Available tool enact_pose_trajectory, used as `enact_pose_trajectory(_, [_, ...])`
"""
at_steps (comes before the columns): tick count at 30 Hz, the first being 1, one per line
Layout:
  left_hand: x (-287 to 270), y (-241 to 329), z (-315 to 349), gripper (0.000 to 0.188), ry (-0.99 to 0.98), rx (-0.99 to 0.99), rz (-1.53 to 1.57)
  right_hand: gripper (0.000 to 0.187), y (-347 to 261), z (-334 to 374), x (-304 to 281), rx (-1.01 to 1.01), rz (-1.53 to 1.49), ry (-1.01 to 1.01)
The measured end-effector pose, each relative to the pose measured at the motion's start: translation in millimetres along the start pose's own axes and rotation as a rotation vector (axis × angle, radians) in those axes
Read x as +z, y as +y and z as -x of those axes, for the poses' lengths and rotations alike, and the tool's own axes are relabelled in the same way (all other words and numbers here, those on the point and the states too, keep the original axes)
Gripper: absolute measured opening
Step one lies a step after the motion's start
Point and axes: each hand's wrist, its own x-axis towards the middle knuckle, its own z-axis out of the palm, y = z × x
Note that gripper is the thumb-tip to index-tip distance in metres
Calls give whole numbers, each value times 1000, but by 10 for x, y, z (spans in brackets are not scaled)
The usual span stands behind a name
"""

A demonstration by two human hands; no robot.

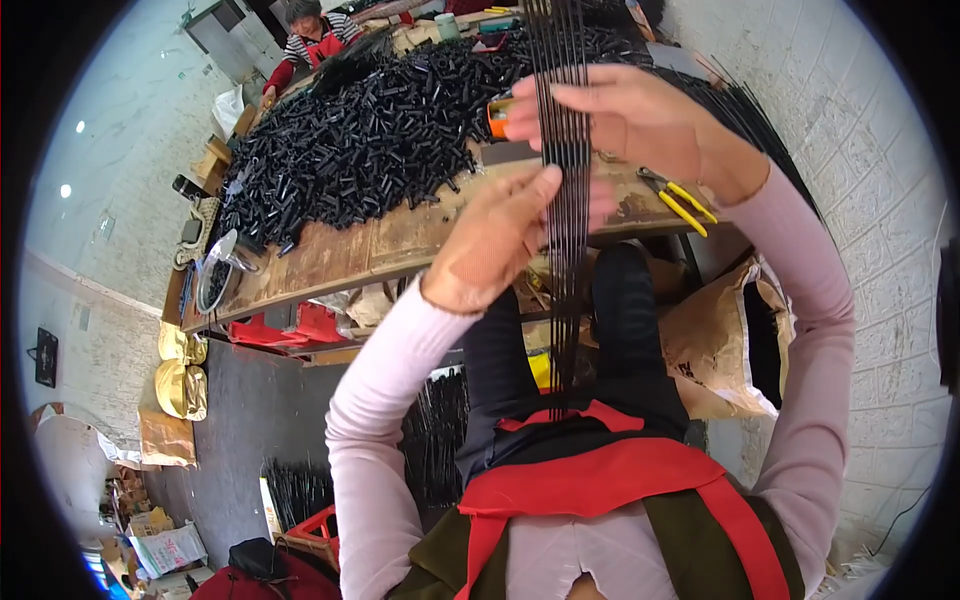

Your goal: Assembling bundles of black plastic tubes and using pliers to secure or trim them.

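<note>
A bundle of long, thin black rods stands nearly upright in front of me, its lower ends down by my lap. My left hand is closed round the middle of it, thumb in front and fingertips showing beyond the far side. Higher up, my right hand has its thumb across the front of the rods and its fingers behind them, in a looser grip. The top ends run out of the picture. Just below my right wrist, pliers with yellow handles lie on the wooden table.
A big heap of short black pieces covers much of the table. A co-worker sits at its far left end. An orange box stands behind the rods. Beside my right leg is an open brown sack; more black rods stand at my left.
</note>
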Motion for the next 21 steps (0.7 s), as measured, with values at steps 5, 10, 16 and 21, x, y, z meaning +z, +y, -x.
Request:
enact_pose_trajectory(5, [-264,-59,-171,46,-94,16,111,40,180,-148,-90,-46,78,42])
enact_pose_trajectory(10, [-751,-546,-108,58,-160,-50,431,34,501,117,203,97,276,131])
enact_pose_trajectory(16, [-1273,-885,-761,62,70,-349,565,24,1874,655,240,36,499,-104])
enact_pose_trajectory(21, [-2271,-856,-1454,44,265,208,328,23,1629,-190,-107,181,503,-28])
